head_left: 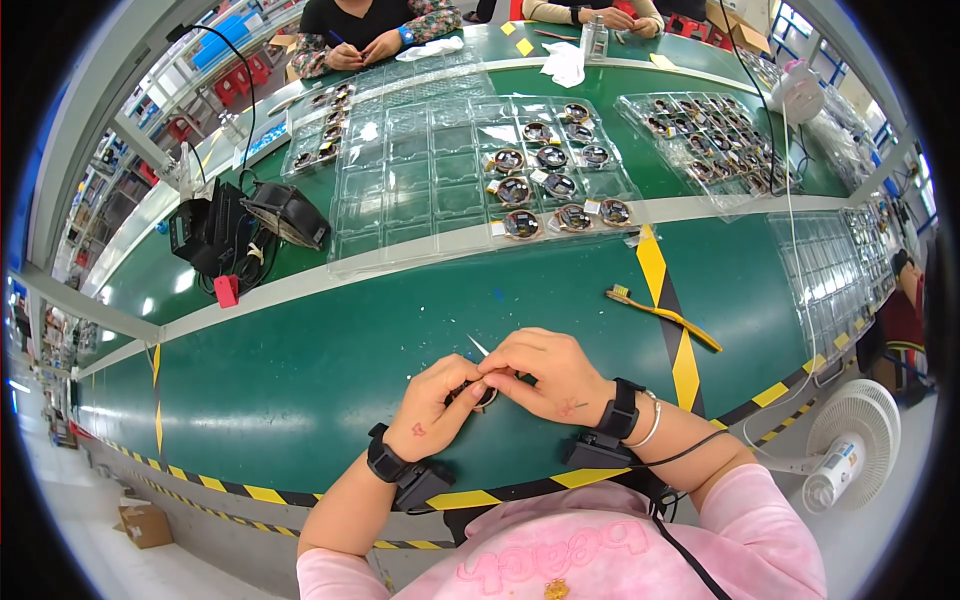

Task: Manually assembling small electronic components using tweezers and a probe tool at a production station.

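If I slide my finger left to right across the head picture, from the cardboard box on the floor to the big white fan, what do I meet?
Cardboard box → red tag → left hand → right hand → toothbrush → big white fan.

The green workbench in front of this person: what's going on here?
The person holds a small dark round part in the left hand over the green workbench; the right hand meets it, its grip hidden. A thin pointed item pokes out just beyond them. Ahead, more round parts sit in some pockets of a clear plastic tray. A yellow toothbrush lies to the right.
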Action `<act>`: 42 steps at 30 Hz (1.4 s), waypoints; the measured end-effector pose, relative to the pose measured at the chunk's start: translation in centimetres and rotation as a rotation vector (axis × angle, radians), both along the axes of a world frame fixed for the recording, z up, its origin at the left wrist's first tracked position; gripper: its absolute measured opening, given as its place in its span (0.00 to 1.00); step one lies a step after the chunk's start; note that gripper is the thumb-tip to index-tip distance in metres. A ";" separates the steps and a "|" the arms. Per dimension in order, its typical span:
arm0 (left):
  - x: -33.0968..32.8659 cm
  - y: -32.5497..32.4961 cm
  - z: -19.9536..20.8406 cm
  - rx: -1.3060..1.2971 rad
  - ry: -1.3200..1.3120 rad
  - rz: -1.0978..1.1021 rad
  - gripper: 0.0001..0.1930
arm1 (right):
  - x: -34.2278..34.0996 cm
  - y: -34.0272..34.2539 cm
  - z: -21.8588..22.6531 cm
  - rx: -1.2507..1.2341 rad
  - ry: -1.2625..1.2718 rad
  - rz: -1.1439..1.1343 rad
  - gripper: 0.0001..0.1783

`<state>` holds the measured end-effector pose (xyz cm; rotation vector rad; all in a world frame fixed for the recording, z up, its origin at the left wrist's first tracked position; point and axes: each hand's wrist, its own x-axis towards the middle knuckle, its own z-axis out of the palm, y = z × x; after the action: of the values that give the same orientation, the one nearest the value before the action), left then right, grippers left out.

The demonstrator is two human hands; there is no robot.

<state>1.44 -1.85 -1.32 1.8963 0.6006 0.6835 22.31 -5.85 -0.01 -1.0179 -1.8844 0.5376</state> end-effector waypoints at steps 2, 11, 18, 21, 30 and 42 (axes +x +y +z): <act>0.0 -0.1 0.1 0.012 0.009 0.008 0.05 | 0.0 0.0 -0.1 0.003 0.007 0.003 0.09; 0.2 0.0 0.3 -0.065 0.024 0.049 0.05 | 0.5 0.1 0.2 -0.007 -0.017 0.037 0.09; 0.4 -0.6 0.9 -0.293 -0.001 0.136 0.12 | 0.3 0.2 0.0 0.010 -0.012 -0.003 0.09; 0.5 -0.7 0.9 -0.409 -0.067 0.166 0.14 | -0.1 0.1 0.1 0.015 -0.009 -0.001 0.08; 0.1 -0.4 0.3 -0.226 -0.073 0.207 0.15 | -0.7 -0.2 0.2 0.057 0.018 -0.005 0.09; 0.0 -0.4 0.6 -0.361 -0.077 0.184 0.14 | -0.8 -0.3 0.4 0.100 0.048 -0.044 0.10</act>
<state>1.45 -2.29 -0.72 1.4867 0.7985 0.7089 21.48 -6.18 0.35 -0.9703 -1.8242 0.4335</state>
